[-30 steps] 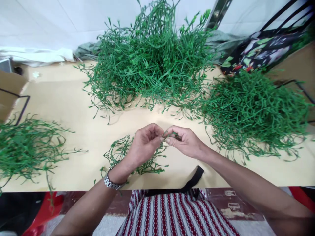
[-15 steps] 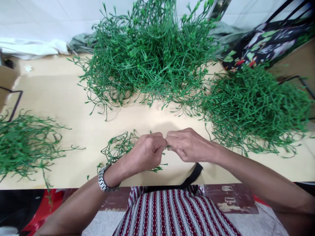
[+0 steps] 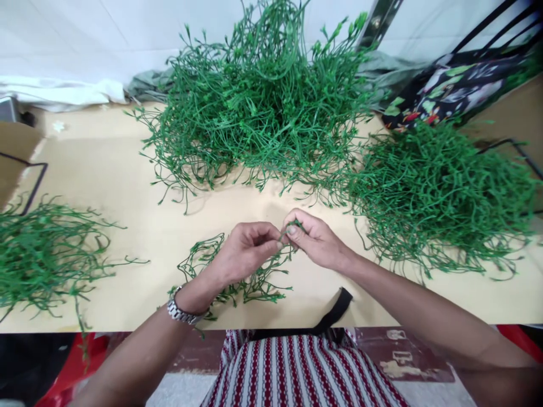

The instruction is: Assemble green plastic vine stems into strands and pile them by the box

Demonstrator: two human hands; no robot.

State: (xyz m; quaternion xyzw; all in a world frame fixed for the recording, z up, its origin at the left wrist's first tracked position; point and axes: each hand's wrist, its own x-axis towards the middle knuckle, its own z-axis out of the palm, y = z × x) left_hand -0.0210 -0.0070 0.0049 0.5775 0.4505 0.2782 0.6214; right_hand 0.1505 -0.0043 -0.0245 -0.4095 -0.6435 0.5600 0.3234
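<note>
Thumb and fingers of my left hand (image 3: 249,249) pinch a thin green stem near the table's front middle. Touching it on the right, my right hand (image 3: 311,237) is closed on the same piece, a green stem (image 3: 297,224) whose tip shows above the thumb. Below and left of my hands lies a small loose bunch of green stems (image 3: 265,285), partly hidden by my left hand and wrist. A large heap of green stems (image 3: 271,107) stands behind my hands.
Another green heap (image 3: 445,192) is at the right, and a smaller one (image 3: 46,254) at the left. A black strap (image 3: 335,310) lies at the table's front edge (image 3: 382,316). Dark floral cloth (image 3: 458,85) sits at the back right.
Both hands have turned from closed fists to fingertip pinches, with the stem now showing between them. My right hand has lifted slightly. More of the small bunch is uncovered.
</note>
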